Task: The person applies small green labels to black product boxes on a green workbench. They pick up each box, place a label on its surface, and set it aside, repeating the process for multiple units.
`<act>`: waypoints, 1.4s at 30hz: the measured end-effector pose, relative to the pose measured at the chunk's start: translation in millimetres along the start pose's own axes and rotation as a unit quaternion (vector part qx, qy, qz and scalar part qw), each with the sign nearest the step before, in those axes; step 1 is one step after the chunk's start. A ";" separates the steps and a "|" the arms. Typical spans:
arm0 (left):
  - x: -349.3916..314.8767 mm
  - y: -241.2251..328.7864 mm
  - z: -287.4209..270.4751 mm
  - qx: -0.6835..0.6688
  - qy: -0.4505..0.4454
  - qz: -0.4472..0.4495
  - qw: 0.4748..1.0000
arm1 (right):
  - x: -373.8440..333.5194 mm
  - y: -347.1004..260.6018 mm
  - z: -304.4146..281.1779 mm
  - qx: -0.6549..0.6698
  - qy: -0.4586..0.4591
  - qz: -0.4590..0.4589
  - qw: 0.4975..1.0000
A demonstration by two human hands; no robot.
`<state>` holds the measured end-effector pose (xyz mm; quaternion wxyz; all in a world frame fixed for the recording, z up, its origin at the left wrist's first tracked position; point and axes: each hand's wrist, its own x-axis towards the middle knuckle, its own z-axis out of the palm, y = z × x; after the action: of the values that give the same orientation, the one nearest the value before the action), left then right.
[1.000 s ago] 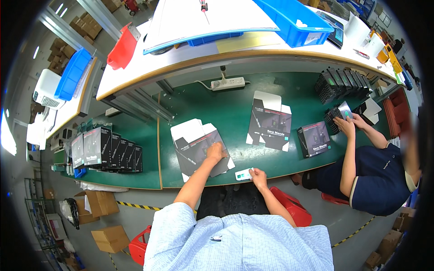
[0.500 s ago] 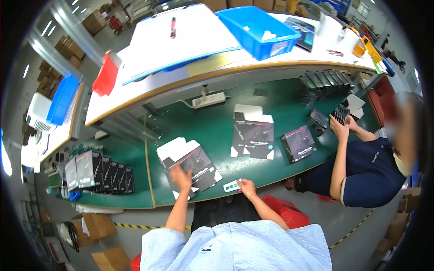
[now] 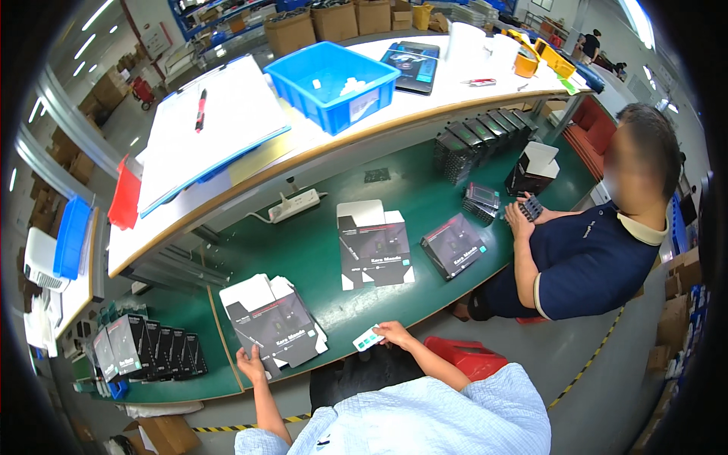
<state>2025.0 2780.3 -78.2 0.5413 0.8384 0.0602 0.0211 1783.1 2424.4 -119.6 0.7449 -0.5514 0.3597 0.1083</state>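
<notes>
My left hand (image 3: 252, 365) rests at the near left edge of a small stack of flattened dark grey cartons (image 3: 279, 324), fingers apart and touching it. White flaps stick out at the stack's far end. In my right hand (image 3: 395, 333) is a small white sheet of green stickers (image 3: 368, 338), pinched at its right end just off the table's front edge. Farther along the green table lie another flattened carton (image 3: 374, 246) and, to its right, a closed dark box (image 3: 453, 246).
At right a co-worker (image 3: 595, 262) holds a black ribbed item (image 3: 530, 207) near an open box (image 3: 532, 168). Black packs (image 3: 478, 140) line the back. A power strip (image 3: 294, 205) lies under the raised shelf (image 3: 250, 176), which carries a blue bin (image 3: 331, 87). Several dark boxes (image 3: 144, 345) stand far left.
My left hand has moved from the middle of the carton stack to its near left edge. My right hand still holds the sticker sheet. The view has shifted, with the table things now farther left.
</notes>
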 end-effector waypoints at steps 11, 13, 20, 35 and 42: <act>-48.4 130.4 232.0 -0.161 -0.229 -0.034 0.959 | -98.4 -63.6 -146.2 0.156 0.085 -0.143 0.974; -70.5 155.1 267.6 -0.018 -0.218 -0.062 0.974 | -114.0 -96.1 -176.0 0.090 0.139 -0.222 0.961; -146.5 165.7 344.7 0.097 -0.274 0.173 0.941 | -68.0 -135.3 -289.0 -0.004 0.331 -0.208 0.920; -246.3 184.6 418.8 0.179 -0.508 0.080 0.839 | -92.1 -71.8 -211.4 0.145 0.338 -0.196 0.909; -239.9 203.5 349.2 -0.054 -0.504 0.127 0.852 | -147.4 -90.5 -132.9 0.262 0.283 -0.213 0.898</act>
<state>1838.0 2351.8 -30.1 0.5346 0.7035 -0.3295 -0.3329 1672.5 2306.2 26.5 0.7343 -0.4075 0.4444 -0.3117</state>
